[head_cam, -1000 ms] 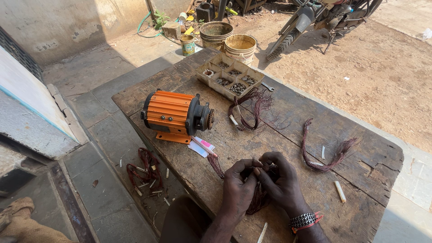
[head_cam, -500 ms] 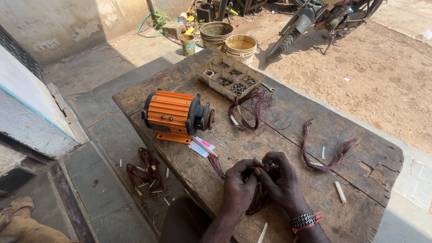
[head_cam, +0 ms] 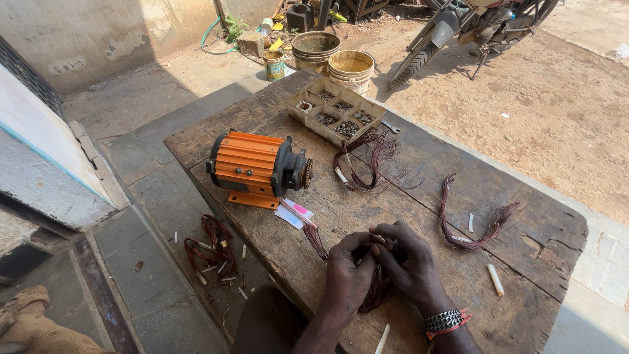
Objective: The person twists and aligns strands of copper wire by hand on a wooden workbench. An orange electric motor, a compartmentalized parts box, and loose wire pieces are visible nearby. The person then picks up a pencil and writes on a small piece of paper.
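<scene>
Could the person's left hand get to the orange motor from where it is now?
Probably yes: the left hand is busy on the wire bundle with the right hand, but only bare table and a small pink packet lie toward the orange motor.

Worn wooden table [head_cam: 524,216], concrete paving [head_cam: 151,190], sunlit dirt yard [head_cam: 557,105], stained wall [head_cam: 98,33]
</scene>
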